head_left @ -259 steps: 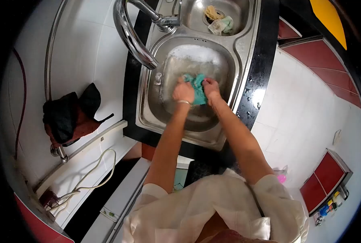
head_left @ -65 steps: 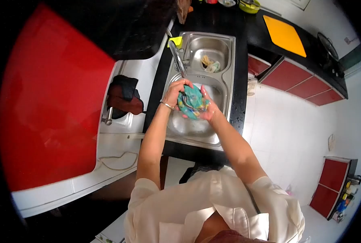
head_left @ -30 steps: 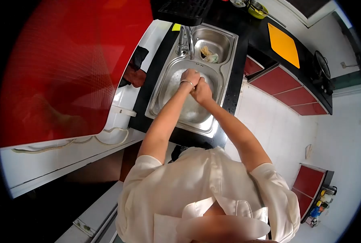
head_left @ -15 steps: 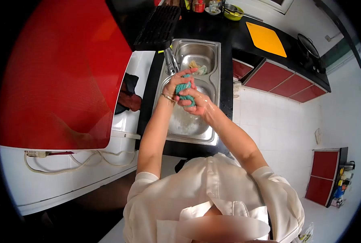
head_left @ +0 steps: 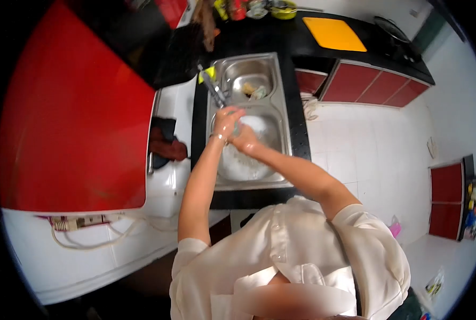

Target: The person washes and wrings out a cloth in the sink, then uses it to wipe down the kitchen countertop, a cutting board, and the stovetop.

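Observation:
My left hand (head_left: 226, 122) is over the near sink basin (head_left: 272, 136), beside the faucet (head_left: 215, 90), with its fingers closed. My right hand (head_left: 245, 140) is pressed up against it from the lower right, also closed. Squeezed between the two is a wet teal cloth (head_left: 236, 128) with a coarse texture; only a small bit shows past the fingers. Both hands look wet, and some blur covers them. A bracelet (head_left: 218, 137) circles my left wrist. Whitish suds or water lie on the basin floor below.
In the far basin (head_left: 264, 74) lies a small yellowish and pale-green heap (head_left: 254, 92). A yellow board (head_left: 335, 34) and a lidded pan (head_left: 391, 31) are on the black counter (head_left: 296, 117). A red cabinet (head_left: 72, 122) juts in at the left.
Both hands have moved closer together and lower to the left over the near basin, hiding most of the teal cloth. The camera view has shifted and tilted.

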{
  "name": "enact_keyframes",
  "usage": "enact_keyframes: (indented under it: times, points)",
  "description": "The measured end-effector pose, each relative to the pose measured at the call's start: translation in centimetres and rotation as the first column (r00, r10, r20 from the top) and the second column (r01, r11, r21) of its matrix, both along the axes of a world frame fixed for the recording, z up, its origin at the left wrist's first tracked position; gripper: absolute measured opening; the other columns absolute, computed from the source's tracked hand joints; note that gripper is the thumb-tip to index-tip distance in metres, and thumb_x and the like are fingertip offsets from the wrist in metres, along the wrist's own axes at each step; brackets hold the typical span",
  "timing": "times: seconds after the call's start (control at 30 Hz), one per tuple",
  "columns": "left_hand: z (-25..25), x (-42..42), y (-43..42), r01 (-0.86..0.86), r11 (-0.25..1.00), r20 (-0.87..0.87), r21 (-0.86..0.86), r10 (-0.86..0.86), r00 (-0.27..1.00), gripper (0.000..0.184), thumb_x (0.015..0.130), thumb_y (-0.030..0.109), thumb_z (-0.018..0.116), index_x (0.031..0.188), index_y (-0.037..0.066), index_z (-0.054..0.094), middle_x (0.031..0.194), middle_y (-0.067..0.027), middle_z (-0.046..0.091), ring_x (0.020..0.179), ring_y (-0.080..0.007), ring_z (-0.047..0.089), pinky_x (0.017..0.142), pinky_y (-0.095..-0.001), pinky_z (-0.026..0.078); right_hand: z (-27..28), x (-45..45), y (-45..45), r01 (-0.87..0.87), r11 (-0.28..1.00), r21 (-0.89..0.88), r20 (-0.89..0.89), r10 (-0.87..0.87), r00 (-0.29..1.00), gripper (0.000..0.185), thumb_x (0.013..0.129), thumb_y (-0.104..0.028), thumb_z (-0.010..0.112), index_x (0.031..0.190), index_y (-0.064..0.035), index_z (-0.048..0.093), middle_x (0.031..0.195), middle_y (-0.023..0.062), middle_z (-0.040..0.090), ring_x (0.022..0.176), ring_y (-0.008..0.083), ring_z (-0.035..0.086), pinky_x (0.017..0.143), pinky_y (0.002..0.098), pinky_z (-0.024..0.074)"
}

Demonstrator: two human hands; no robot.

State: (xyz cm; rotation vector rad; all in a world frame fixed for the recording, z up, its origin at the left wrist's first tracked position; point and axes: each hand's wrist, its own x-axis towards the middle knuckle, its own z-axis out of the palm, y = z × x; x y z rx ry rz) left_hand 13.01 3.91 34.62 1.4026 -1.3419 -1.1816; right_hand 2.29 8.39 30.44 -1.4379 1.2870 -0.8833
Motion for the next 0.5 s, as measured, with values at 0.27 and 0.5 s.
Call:
enact_keyframes:
  times: [0.27,0.5]
  points:
    - [-7.6,-0.3,1.6,-0.133,0.986,0.145,-0.100,0.146,0.979,0.027,0.088,0.023,0.068,0.077,-0.001,0.071,0.063,-0.0065,0.064,0.057,-0.0161,0.058,0.056,-0.0341,0.047,-2.7,-0.9,2.4,-0.037,0.999,-0.012,-0.176,0.035,0.984,0.057,0.076,-0.035,0.074,0.117,0.0031,0.063,0.108,0.0343,0.067,0.102,0.0491,0.065,0.088,0.0523,0.0529]
    - [-14.8,-2.0,3.7,-0.260,0.958,0.111,0.123,0.247,0.962,0.023,0.085,0.016,0.063,0.066,0.003,0.066,0.060,-0.0059,0.061,0.055,-0.0182,0.056,0.050,-0.0368,0.042,-5.6,-3.3,5.5,-0.137,0.981,0.140,-0.337,0.177,0.925,0.047,0.080,-0.031,0.072,0.111,0.0032,0.067,0.108,0.0328,0.068,0.104,0.0474,0.066,0.089,0.0520,0.0535]
